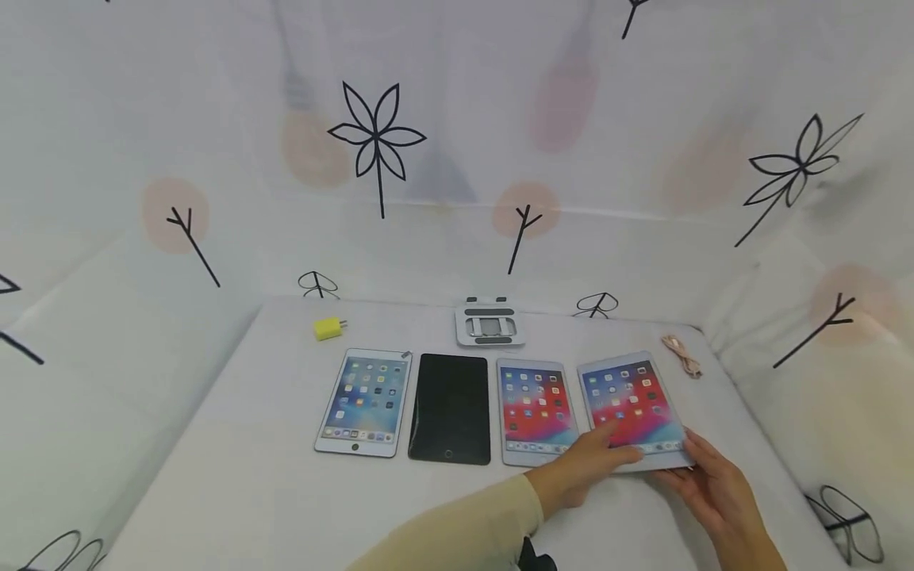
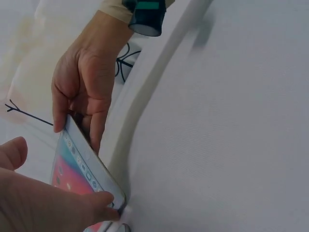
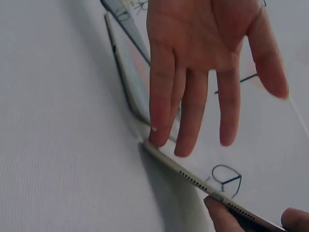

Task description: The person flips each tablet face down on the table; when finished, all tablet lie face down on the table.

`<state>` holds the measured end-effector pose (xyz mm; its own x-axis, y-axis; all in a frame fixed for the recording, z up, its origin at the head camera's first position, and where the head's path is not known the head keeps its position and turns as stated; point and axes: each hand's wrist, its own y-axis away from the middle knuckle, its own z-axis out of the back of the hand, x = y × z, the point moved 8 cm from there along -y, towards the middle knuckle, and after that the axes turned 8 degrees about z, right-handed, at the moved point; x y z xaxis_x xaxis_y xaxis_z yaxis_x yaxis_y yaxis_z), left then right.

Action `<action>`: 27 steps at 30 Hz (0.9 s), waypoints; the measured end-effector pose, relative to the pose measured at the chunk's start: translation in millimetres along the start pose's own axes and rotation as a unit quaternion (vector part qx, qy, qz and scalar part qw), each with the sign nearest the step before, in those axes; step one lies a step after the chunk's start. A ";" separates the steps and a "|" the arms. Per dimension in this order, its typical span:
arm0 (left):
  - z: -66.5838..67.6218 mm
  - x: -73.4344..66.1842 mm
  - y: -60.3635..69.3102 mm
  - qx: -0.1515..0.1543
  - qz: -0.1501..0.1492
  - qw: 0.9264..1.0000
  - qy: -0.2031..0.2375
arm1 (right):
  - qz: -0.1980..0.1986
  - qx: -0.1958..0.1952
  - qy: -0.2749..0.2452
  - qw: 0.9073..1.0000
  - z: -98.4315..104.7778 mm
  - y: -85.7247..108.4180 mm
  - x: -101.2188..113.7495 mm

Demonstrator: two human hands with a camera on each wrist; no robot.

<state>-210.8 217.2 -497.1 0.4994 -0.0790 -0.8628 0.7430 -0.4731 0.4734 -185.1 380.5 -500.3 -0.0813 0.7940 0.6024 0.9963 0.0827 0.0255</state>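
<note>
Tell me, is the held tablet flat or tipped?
Tipped: the rightmost white tablet slants up off the table where the right hand holds its corner.

Spread across a white table [image 1: 236,492]: in a row, a blue-screened tablet [image 1: 370,396] in a white frame, a black-faced tablet [image 1: 451,408] and a white-framed, red-and-blue-screened tablet [image 1: 537,400]; behind them, a yellow plug adapter [image 1: 328,329] and a pale stand [image 1: 489,324]; at far right, a bundled pinkish cable [image 1: 681,355].
</note>
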 end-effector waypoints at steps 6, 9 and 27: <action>-13.2 -13.4 -0.7 0.029 -0.007 0.999 -0.021 | 0.130 -0.069 0.153 0.977 -32.1 9.6 6.5; -16.6 -18.4 2.6 0.024 0.000 0.999 -0.023 | 0.178 -0.108 0.254 0.945 -51.1 13.9 2.3; -1.3 -35.5 16.1 0.017 -0.088 0.973 0.214 | 0.125 -0.113 0.702 0.692 -66.6 9.9 2.8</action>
<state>-216.0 213.6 -458.6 0.5108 0.3743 -0.7739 0.8221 -0.4761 0.3123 -173.5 343.5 -445.2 0.0451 -0.6146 0.7875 0.9660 -0.1741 -0.1912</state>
